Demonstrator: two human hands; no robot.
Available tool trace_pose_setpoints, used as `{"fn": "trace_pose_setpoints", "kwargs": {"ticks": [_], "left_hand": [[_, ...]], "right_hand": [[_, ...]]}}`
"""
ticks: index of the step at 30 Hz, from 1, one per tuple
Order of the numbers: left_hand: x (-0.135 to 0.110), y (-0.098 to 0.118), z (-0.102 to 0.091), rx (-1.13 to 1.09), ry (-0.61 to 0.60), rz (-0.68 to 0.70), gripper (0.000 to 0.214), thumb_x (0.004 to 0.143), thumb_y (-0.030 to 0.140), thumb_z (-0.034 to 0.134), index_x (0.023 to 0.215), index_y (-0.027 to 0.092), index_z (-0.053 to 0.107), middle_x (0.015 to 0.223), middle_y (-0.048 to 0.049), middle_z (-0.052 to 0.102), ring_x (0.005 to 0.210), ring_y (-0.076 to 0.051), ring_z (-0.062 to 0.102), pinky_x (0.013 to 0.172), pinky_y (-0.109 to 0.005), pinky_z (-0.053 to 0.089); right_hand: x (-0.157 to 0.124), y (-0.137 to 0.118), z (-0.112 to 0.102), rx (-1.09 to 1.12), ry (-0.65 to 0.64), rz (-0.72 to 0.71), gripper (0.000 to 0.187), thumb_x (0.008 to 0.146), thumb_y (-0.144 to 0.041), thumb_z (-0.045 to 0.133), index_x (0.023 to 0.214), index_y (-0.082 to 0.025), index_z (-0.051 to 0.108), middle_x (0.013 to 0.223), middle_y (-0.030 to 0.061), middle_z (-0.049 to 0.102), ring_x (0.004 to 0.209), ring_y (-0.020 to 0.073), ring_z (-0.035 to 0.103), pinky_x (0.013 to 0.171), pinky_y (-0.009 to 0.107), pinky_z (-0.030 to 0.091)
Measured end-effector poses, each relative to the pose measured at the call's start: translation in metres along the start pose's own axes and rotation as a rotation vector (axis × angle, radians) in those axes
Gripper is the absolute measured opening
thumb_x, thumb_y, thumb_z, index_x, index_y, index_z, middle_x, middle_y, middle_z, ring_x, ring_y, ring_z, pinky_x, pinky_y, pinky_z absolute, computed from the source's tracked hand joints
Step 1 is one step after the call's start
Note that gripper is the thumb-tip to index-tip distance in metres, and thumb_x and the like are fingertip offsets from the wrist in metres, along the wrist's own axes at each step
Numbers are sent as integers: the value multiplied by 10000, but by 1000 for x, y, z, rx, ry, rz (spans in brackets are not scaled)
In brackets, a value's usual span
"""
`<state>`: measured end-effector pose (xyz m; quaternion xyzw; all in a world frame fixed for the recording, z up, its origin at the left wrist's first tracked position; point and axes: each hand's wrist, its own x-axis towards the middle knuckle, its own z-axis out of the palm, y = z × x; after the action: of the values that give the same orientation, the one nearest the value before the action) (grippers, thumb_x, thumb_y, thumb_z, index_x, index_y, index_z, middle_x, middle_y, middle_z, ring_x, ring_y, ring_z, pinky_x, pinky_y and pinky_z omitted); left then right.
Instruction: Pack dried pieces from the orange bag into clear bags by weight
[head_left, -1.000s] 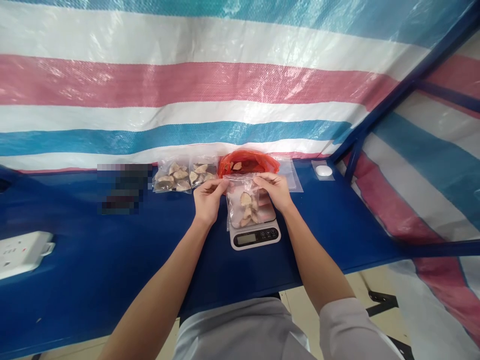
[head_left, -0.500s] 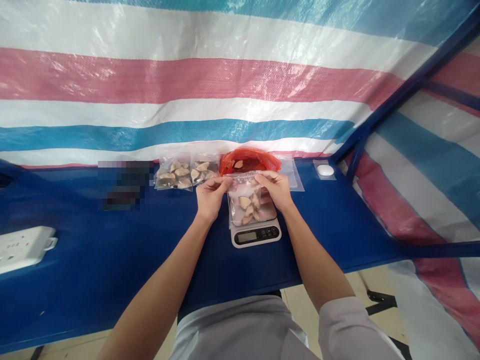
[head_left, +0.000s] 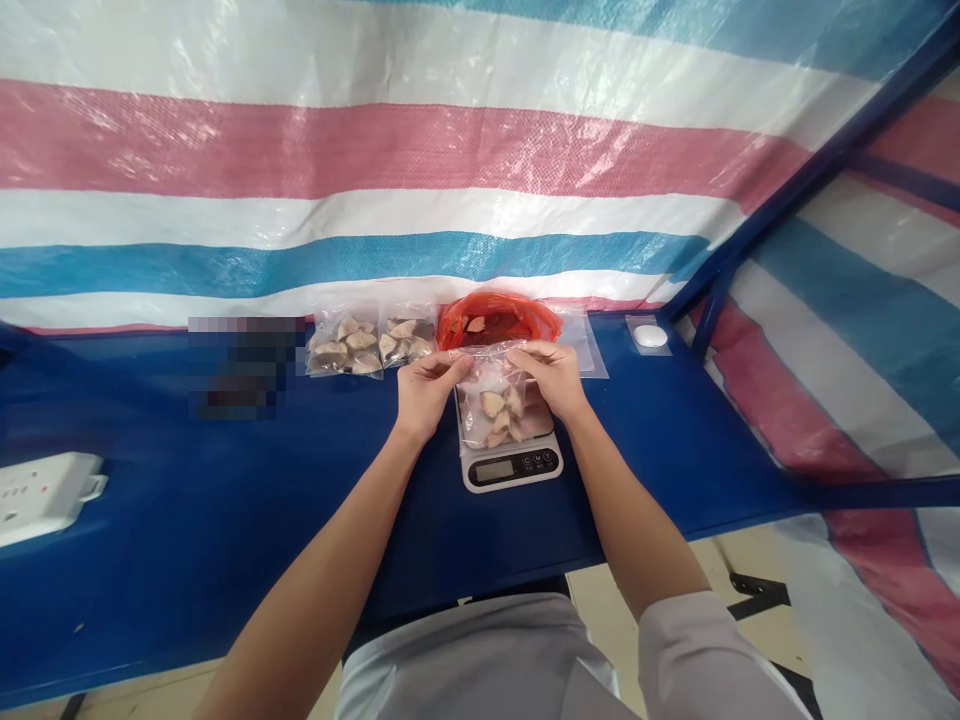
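Observation:
My left hand (head_left: 424,388) and my right hand (head_left: 553,375) pinch the top edge of a small clear plastic bag (head_left: 492,400) from either side. The bag holds several pale brown chunks and hangs just over a white kitchen scale (head_left: 512,462) on the blue table (head_left: 187,520). Right behind the bag sits an open red plastic bag (head_left: 498,320) with more of the chunks inside.
Two filled clear bags (head_left: 369,342) lie left of the red bag, with empty clear bags (head_left: 587,345) to its right. A small white round object (head_left: 649,337) rests at the far right. A white power strip (head_left: 45,495) lies at the left edge. Striped tarpaulin closes off the back.
Both hands have slid closer together along the bag's top edge. The bag stays over the scale.

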<state>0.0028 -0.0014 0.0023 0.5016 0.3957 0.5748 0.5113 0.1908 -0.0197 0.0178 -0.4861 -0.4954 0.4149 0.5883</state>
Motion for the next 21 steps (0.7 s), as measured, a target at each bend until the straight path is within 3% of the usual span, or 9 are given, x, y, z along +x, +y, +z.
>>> {"fn": "trace_pose_setpoints", "kwargs": {"ticks": [13,21], "left_hand": [[0,0,-1,42,14,24,271,657,447,881,713,194,800,668,-36,750,617,-190,687,666,-318,575],[-2,4,3,34,-38,-5,304,658,451,879,781,182,808,688,-43,755,628,-189,691,673,-315,578]], "right_hand": [[-4,-4,2,7,-71,20,334,695,-546,807,722,-224,724,698,6,718,690,180,688,607,297,579],[-5,-4,6,46,-32,33,308,646,-504,833,705,-215,746,649,-3,709,631,173,670,618,326,595]]}}
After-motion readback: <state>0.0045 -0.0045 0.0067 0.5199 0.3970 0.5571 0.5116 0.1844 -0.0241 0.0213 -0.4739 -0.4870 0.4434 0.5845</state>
